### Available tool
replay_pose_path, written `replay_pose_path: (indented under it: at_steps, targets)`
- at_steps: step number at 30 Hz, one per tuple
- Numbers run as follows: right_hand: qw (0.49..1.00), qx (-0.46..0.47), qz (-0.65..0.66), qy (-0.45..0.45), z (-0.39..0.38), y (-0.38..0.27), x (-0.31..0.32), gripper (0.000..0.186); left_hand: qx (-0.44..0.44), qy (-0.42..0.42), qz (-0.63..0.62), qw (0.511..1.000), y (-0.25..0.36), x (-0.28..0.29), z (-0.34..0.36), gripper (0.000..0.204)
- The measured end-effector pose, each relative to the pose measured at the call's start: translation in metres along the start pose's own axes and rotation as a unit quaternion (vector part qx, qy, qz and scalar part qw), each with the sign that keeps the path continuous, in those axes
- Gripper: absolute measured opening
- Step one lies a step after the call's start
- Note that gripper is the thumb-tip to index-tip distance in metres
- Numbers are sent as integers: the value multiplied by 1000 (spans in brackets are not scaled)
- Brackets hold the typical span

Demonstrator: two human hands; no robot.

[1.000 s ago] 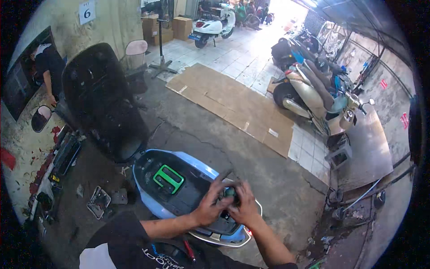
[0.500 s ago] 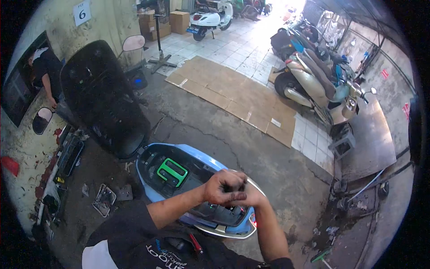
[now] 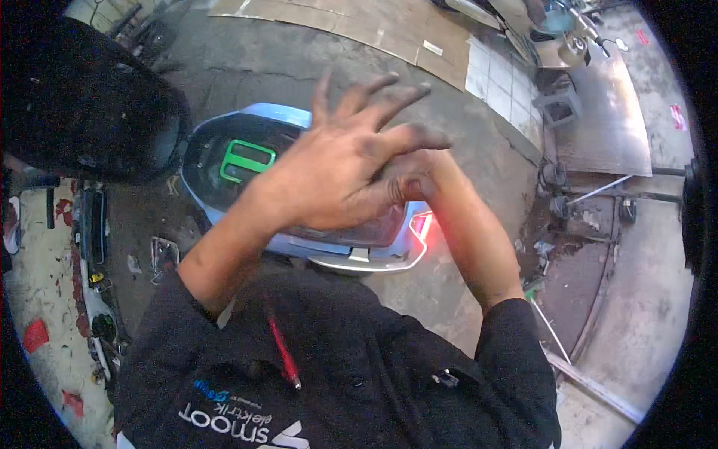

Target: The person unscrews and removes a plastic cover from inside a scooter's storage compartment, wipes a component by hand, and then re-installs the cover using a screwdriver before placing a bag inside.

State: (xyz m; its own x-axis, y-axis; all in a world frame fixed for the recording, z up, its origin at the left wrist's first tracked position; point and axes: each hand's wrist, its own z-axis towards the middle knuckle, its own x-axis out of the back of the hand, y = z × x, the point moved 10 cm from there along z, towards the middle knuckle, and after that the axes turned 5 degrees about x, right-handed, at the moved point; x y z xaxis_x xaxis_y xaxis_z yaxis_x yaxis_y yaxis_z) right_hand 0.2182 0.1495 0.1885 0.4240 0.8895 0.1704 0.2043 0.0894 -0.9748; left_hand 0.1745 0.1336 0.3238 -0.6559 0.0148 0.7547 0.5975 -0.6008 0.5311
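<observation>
A red pen is clipped to the dark shirt nearest the camera. Above it, the left hand spreads wide open, grimy fingers splayed, gripping nothing; it covers the right hand, whose grip cannot be told. Below lies the blue scooter with its open compartment holding a green-framed battery. Beyond is cracked concrete floor, then flattened cardboard.

Flattened brown cardboard sheets with a small white label.
</observation>
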Motion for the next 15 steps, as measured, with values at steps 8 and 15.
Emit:
replay_pose_path:
  at_steps: [8, 15]
  targets:
    - [973, 96, -179, 109, 17, -46, 8, 61, 72, -8, 29, 997, -31, -11, -14, 56]
    - [990, 99, -88, 47, 39, -40, -6, 50, 76, 3, 5, 997, -45, -7, -16, 45]
